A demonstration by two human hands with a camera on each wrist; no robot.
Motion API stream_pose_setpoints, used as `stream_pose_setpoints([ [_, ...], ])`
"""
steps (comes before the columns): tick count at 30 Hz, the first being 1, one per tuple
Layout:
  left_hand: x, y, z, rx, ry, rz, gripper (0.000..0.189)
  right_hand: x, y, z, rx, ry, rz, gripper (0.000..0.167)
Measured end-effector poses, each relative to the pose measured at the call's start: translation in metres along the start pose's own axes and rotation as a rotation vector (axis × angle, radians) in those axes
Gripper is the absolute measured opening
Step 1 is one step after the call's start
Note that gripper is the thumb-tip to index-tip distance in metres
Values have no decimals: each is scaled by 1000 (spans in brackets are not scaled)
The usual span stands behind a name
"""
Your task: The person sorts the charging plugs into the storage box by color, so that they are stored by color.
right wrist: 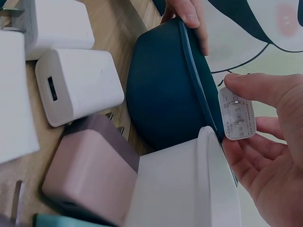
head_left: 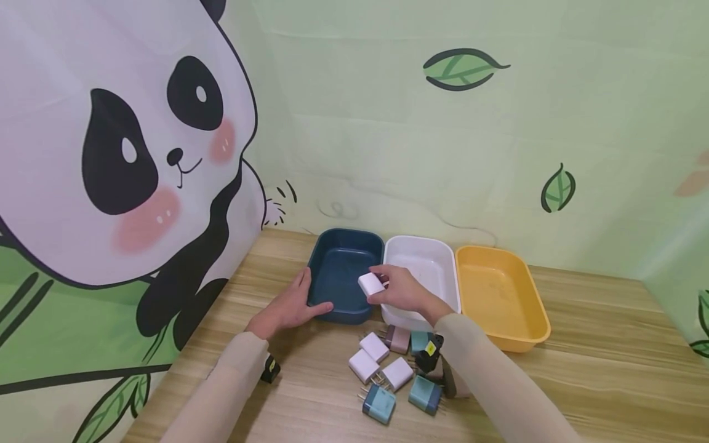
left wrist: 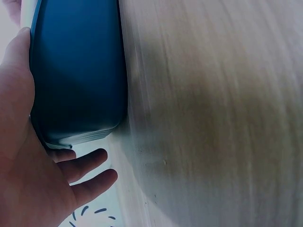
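My right hand (head_left: pixel 403 288) pinches a white USB charger (head_left: pixel 370 284) between thumb and fingers, above where the dark blue bin (head_left: pixel 342 319) meets the white bin (head_left: pixel 423 243). Printed text and the prongs of this charger (right wrist: pixel 237 116) face the camera in the right wrist view. My left hand (head_left: pixel 290 304) rests against the left near corner of the blue bin, its thumb along the near rim and its fingers extended at the side. Just in front of the bins lie several chargers: white ones (head_left: pixel 364 365), a pink one (head_left: pixel 397 338) and teal ones (head_left: pixel 379 403).
A yellow bin (head_left: pixel 540 301) stands right of the white one, the bins side by side on the wooden table (head_left: pixel 598 369). Behind them hangs a green backdrop (head_left: pixel 360 123) with a panda print. My right sleeve and wrist camera (head_left: pixel 429 354) cover part of the charger pile.
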State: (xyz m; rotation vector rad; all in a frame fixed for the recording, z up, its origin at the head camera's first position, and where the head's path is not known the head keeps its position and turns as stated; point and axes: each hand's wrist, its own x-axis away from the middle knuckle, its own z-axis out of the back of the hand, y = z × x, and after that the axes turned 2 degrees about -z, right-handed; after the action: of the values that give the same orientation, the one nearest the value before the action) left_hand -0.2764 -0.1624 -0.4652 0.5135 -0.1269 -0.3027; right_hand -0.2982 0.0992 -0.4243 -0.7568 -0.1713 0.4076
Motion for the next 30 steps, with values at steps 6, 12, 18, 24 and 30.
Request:
stream_pose_setpoints([
  [6, 0, 0, 1, -3, 0, -3, 105, -6, -4, -3, -2, 5, 29, 63],
  [12, -1, -1, 1, -6, -6, -2, 105, -14, -4, -3, 26, 29, 24, 62],
  [18, 0, -2, -1, -15, -4, -8, 104, -21, -1, -3, 39, 49, -18, 61],
  [24, -1, -3, -1, -12, -11, 4, 104, -31, 5, -5, 38, 77, -27, 59],
  [30, -2, -3, -1, -12, -9, 3, 105, -35, 5, -4, 23, 76, -47, 62],
])
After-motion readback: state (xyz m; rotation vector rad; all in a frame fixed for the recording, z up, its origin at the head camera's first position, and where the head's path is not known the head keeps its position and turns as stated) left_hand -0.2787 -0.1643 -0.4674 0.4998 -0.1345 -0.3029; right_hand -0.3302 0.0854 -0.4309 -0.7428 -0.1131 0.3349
